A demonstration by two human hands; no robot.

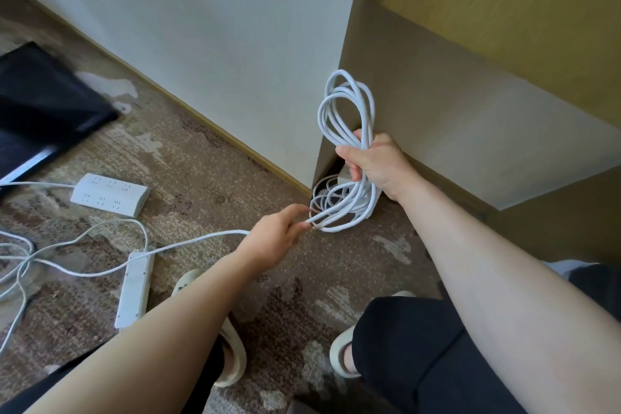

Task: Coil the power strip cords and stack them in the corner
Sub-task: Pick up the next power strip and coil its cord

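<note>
My right hand (pixel 373 163) grips a bundle of white cord loops (pixel 346 104) that stand up above the fist and hang below it, close to the corner. My left hand (pixel 277 237) pinches the same white cord (pixel 188 244) just left of the lower loops; the cord trails left across the carpet to a long narrow power strip (pixel 134 289). A wider white power strip (pixel 109 193) lies further back on the left. Behind my right hand, in the corner, sits another coiled white cord with its strip (pixel 324 193), partly hidden.
Patterned brown carpet (pixel 201 185) covers the floor. A white wall with a wooden skirting board meets a tan cabinet side (pixel 437 104) at the corner. A dark flat object (pixel 43 97) lies at the far left. Loose white cords (pixel 20 259) tangle at the left edge. My slippered feet are below.
</note>
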